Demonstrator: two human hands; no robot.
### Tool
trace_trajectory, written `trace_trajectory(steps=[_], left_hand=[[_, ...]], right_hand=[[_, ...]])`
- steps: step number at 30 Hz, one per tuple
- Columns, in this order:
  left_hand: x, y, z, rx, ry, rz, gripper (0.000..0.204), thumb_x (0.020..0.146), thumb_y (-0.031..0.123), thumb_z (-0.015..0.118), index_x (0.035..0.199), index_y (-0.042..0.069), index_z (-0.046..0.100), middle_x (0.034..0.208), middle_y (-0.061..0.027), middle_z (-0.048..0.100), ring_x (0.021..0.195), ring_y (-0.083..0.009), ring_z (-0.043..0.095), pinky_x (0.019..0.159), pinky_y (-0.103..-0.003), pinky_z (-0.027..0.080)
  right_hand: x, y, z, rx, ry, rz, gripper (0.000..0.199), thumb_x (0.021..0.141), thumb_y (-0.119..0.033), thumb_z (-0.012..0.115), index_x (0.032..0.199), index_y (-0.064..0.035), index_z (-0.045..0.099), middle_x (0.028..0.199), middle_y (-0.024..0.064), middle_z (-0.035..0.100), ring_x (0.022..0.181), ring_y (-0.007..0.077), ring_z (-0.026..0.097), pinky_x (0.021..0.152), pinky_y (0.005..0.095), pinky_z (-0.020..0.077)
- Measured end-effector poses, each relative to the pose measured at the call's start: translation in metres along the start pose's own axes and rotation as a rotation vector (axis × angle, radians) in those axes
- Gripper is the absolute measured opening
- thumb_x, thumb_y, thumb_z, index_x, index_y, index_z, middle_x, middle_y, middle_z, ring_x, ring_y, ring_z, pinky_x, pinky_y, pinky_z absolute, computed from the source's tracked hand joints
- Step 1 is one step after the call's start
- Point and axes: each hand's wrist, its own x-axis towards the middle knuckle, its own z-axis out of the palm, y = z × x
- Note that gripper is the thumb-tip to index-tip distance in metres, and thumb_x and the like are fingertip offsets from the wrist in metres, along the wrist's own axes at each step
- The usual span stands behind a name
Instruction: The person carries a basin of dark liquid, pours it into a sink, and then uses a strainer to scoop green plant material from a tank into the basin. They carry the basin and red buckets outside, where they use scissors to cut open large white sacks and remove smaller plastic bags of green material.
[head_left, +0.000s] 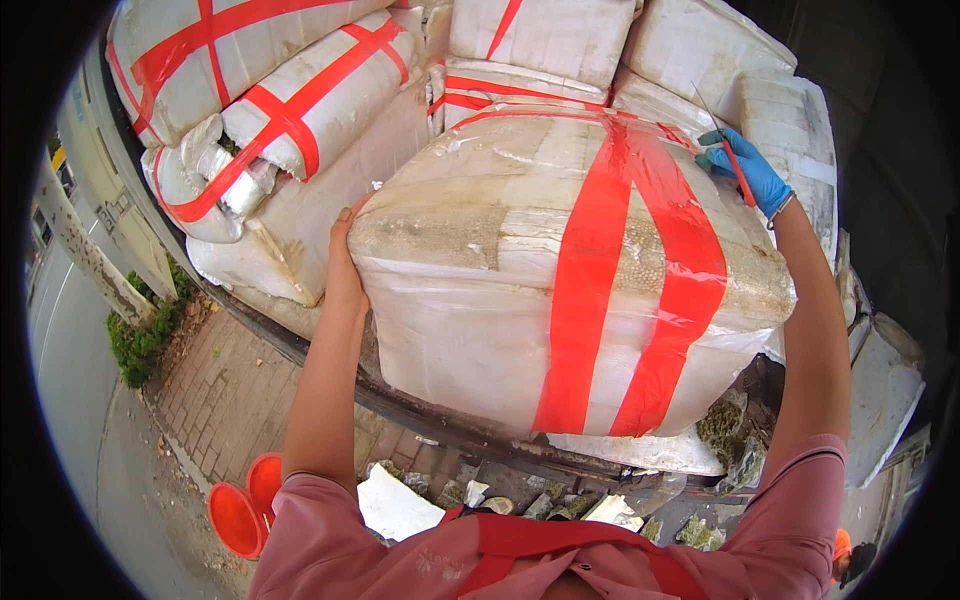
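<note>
A big white foam box (500, 270) wrapped in clear film and crossed with red tape is held up in front of me at the edge of a stack. My left hand (345, 262), bare, presses flat against the box's left side. My right hand (748, 168), in a blue glove, grips the box's far right top corner, with a strand of red tape running across its fingers. Both my forearms reach up in pink sleeves.
More white foam boxes bound with red tape (300, 110) are piled behind and to the left on a dark platform edge (440, 425). Below lie brick paving (225, 395), orange buckets (240, 510), foam scraps and green debris (725, 425). A green hedge (145, 335) borders the road at left.
</note>
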Motion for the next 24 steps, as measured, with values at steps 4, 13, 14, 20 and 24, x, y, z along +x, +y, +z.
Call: trace_trajectory(steps=[4,13,14,20,24], left_hand=[[0.001,-0.005,0.008,0.015,-0.013,0.018,0.048,0.086,0.035,0.030,0.119,0.002,0.041,0.116,-0.0116,0.047,0.108,-0.0207,0.043,0.093,-0.032,0.032],[0.018,0.017,0.010,0.049,-0.193,-0.029,0.054,0.080,0.038,0.033,0.112,-0.003,0.047,0.119,-0.0144,0.046,0.107,-0.0220,0.046,0.091,-0.032,0.035],[0.020,0.016,0.013,0.040,-0.244,-0.038,0.055,0.080,0.039,0.033,0.111,-0.004,0.048,0.117,-0.0145,0.047,0.105,-0.0223,0.047,0.091,-0.032,0.036],[0.015,0.002,0.009,0.079,-0.323,-0.023,0.056,0.076,0.038,0.030,0.107,-0.004,0.051,0.112,-0.0145,0.052,0.101,-0.0233,0.050,0.089,-0.032,0.037],[-0.009,0.008,0.011,0.099,-0.263,0.008,0.055,0.074,0.037,0.028,0.103,-0.003,0.052,0.116,-0.0146,0.048,0.110,-0.0232,0.042,0.095,-0.033,0.031]], right_hand=[[-0.012,0.006,0.000,-0.102,-0.038,-0.081,0.027,0.080,-0.018,0.057,0.102,-0.0040,0.050,0.093,0.0031,0.053,0.084,0.0082,0.048,0.076,0.0206,0.0402],[-0.064,-0.056,0.021,-0.442,-0.149,-0.146,0.035,0.078,-0.023,0.060,0.104,-0.0032,0.050,0.092,0.0063,0.054,0.082,0.0111,0.050,0.076,0.0228,0.0419],[-0.068,-0.048,0.017,-0.320,-0.110,-0.169,0.035,0.078,-0.023,0.060,0.104,-0.0028,0.050,0.091,0.0064,0.054,0.083,0.0121,0.051,0.077,0.0231,0.0423],[-0.103,0.001,0.017,0.198,0.017,-0.280,0.028,0.081,-0.017,0.055,0.104,-0.0012,0.051,0.087,0.0064,0.059,0.083,0.0137,0.056,0.078,0.0239,0.0435],[-0.152,-0.019,0.048,0.283,0.275,-0.194,0.025,0.074,-0.011,0.055,0.097,-0.0016,0.050,0.080,0.0088,0.058,0.072,0.0202,0.056,0.062,0.0290,0.0453]])
